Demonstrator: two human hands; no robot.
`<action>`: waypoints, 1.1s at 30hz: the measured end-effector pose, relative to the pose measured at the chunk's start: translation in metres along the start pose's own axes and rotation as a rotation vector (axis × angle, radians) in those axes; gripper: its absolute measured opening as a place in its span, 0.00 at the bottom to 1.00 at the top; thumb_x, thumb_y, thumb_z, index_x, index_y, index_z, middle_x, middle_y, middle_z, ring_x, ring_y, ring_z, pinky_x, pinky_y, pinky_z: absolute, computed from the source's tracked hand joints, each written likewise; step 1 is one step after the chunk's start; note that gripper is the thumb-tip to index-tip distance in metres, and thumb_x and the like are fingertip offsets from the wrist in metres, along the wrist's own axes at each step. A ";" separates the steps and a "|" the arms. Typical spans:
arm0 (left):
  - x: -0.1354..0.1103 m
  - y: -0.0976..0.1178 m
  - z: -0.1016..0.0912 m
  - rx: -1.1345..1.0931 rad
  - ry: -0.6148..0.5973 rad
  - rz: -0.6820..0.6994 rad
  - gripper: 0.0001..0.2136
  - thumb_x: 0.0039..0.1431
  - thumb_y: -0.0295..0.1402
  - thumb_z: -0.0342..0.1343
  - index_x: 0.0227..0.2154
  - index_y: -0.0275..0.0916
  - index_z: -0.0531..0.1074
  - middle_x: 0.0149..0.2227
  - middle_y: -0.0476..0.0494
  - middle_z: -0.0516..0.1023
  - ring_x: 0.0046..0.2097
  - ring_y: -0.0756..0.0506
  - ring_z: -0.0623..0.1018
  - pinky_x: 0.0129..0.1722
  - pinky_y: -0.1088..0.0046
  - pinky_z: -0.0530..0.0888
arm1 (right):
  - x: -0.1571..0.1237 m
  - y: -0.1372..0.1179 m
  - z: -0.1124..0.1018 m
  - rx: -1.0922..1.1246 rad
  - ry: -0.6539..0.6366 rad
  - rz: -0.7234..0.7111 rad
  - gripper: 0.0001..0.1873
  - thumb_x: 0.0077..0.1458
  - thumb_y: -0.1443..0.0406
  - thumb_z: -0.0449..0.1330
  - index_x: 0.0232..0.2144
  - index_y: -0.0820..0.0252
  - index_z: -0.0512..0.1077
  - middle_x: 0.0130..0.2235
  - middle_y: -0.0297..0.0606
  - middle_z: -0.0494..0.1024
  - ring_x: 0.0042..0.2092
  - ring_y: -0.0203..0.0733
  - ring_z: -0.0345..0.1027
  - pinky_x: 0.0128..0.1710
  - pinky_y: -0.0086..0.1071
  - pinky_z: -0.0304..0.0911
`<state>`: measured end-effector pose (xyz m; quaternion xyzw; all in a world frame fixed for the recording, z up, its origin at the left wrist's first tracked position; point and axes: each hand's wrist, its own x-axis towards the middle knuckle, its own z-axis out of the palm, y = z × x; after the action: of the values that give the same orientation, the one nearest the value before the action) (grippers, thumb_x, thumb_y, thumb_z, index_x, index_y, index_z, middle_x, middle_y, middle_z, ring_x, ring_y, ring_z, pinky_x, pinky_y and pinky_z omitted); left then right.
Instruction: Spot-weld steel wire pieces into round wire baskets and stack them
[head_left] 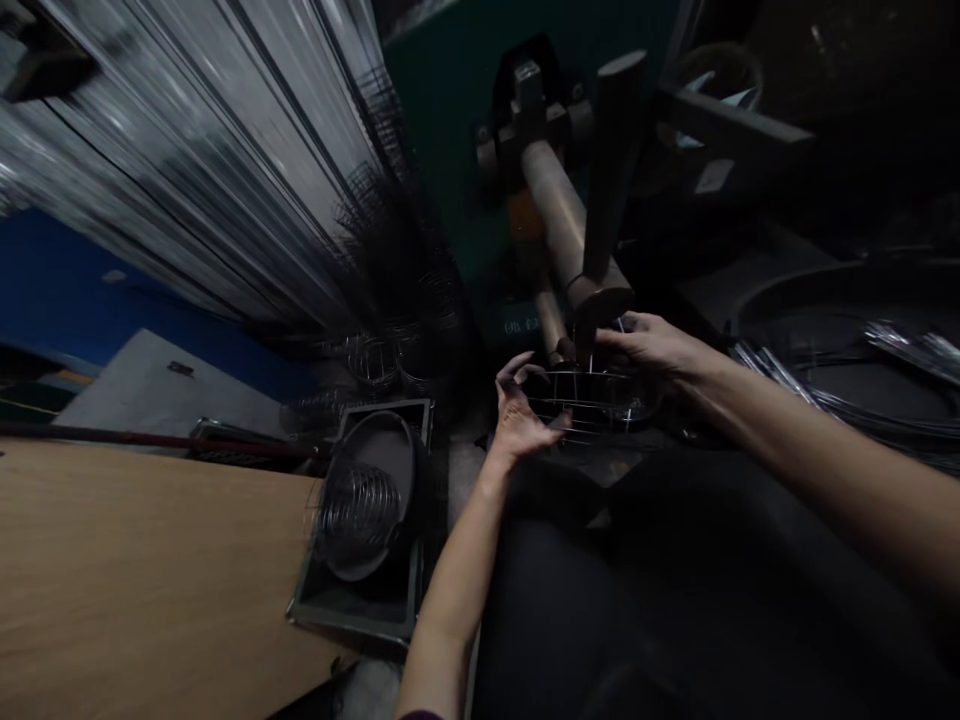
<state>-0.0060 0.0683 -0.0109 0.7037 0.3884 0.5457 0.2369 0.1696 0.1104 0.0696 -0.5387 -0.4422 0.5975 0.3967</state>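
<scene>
While bare left hand (519, 424) curves around left side of round thin-wire metal frame (576, 404), thumb and fingers spread, bare right hand (656, 346) sits by blunt end of long grey metal cylinder (556, 215). Right fingers bunched, too dark to tell what's pinched, tbh. Frame's just below cylinder end. Silvery wire rings (366, 505) in round black tub (396, 452), off left.

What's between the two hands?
A wire frame, between the left hand and right hand, below the thick metal bar's end; head view.
</scene>
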 end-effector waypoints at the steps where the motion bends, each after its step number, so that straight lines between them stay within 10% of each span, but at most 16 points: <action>1: 0.000 0.000 0.000 0.000 -0.002 0.003 0.39 0.39 0.33 0.65 0.53 0.42 0.49 0.39 0.47 0.64 0.41 0.46 0.70 0.46 0.61 0.70 | -0.001 -0.001 0.001 0.015 0.008 0.013 0.25 0.35 0.52 0.73 0.23 0.57 0.62 0.18 0.28 0.59 0.18 0.28 0.49 0.17 0.26 0.47; 12: -0.011 0.007 -0.002 0.069 -0.045 -0.103 0.40 0.38 0.33 0.67 0.54 0.44 0.51 0.45 0.43 0.65 0.45 0.44 0.70 0.48 0.60 0.70 | -0.004 0.005 0.001 0.052 0.041 0.021 0.17 0.42 0.60 0.71 0.29 0.58 0.66 0.24 0.32 0.69 0.23 0.34 0.60 0.22 0.28 0.57; 22: -0.014 0.013 -0.007 -0.001 -0.014 -0.094 0.35 0.40 0.34 0.65 0.49 0.43 0.50 0.42 0.45 0.62 0.42 0.47 0.68 0.45 0.65 0.70 | -0.014 -0.010 0.005 0.338 0.082 0.108 0.10 0.59 0.72 0.57 0.25 0.64 0.65 0.23 0.31 0.64 0.20 0.24 0.46 0.19 0.21 0.47; 33: -0.018 0.020 -0.016 0.169 -0.098 -0.072 0.25 0.39 0.32 0.65 0.40 0.41 0.61 0.40 0.45 0.67 0.43 0.43 0.69 0.44 0.62 0.69 | -0.030 -0.014 0.010 0.342 -0.003 0.138 0.11 0.55 0.70 0.62 0.25 0.62 0.64 0.18 0.26 0.57 0.19 0.24 0.44 0.16 0.19 0.42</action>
<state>-0.0176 0.0405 -0.0018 0.7326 0.4459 0.4673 0.2149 0.1623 0.0851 0.0924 -0.4915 -0.2967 0.6904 0.4402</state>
